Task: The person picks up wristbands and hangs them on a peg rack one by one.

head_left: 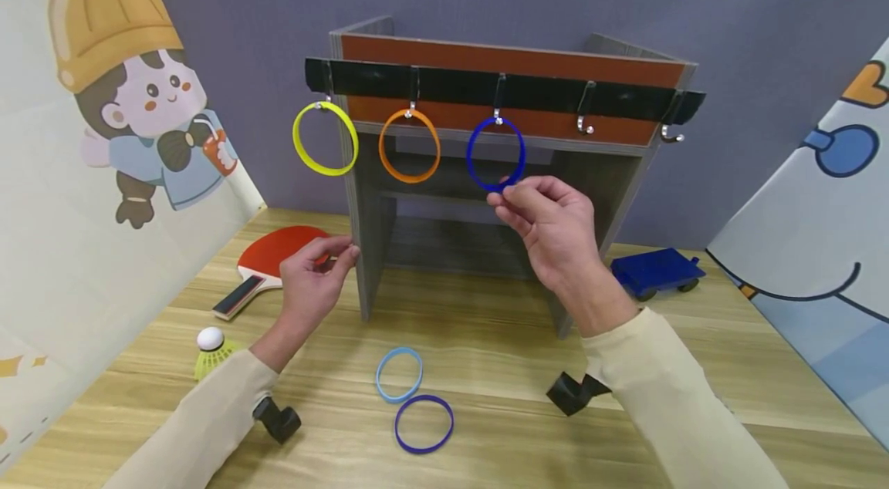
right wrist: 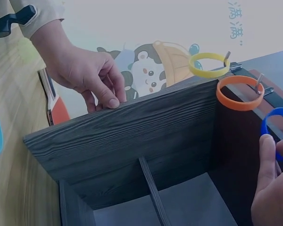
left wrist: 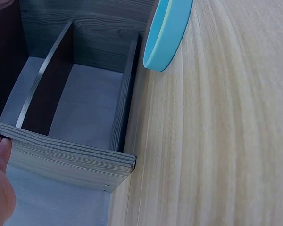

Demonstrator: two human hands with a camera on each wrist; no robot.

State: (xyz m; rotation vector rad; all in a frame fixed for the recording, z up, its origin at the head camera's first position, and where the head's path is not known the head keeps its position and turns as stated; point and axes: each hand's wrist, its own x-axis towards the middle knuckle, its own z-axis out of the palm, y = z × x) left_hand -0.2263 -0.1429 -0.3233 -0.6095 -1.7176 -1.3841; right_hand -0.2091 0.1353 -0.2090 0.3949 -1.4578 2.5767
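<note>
My right hand (head_left: 556, 231) pinches the lower rim of a blue silicone wristband (head_left: 473, 165) between thumb and fingers. The top of this band is at the third hook (head_left: 498, 117) on the black bar. An orange wristband (head_left: 383, 157) hangs from the second hook and a yellow wristband (head_left: 299, 146) from the first. My left hand (head_left: 312, 277) holds the front edge of the grey wooden shelf's (head_left: 368, 273) left side panel, thumb on the edge and fingers curled along the outer side.
Two hooks to the right, one of them a metal hook (head_left: 585, 126), carry no band. A light blue wristband (head_left: 379, 381) and a dark purple wristband (head_left: 398, 435) lie on the table. Around them are a red paddle (head_left: 274, 246), a shuttlecock (head_left: 211, 346) and a blue toy cart (head_left: 653, 271).
</note>
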